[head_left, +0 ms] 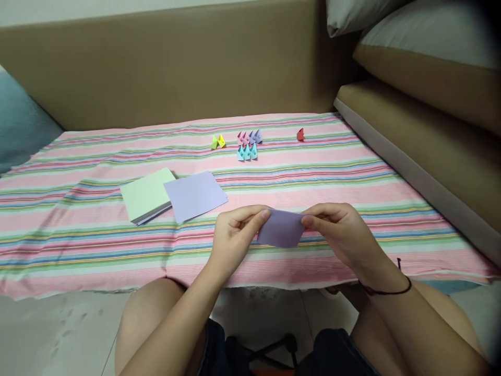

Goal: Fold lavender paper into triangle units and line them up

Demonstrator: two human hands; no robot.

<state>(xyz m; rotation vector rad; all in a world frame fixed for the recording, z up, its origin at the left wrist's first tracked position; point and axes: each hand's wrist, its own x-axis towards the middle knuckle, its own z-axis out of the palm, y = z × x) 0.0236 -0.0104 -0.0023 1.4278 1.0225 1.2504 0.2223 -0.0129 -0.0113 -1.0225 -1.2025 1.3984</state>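
A small piece of purple paper is stretched between my two hands above the striped cloth. My left hand pinches its upper left corner between thumb and fingers. At the upper right corner, my right hand has the same kind of pinch, and a dark band circles that wrist. The paper's lower edge hangs free, and whether it is folded double I cannot tell. Left of my hands lie some lilac paper sheets, overlapping the edge of a thick stack of paper with a pale green sheet on top.
Farther back stand small folded paper pieces: yellow ones, pink ones, purple ones, turquoise ones and a red one. A striped cloth covers the surface. A brown backrest and cushions border it.
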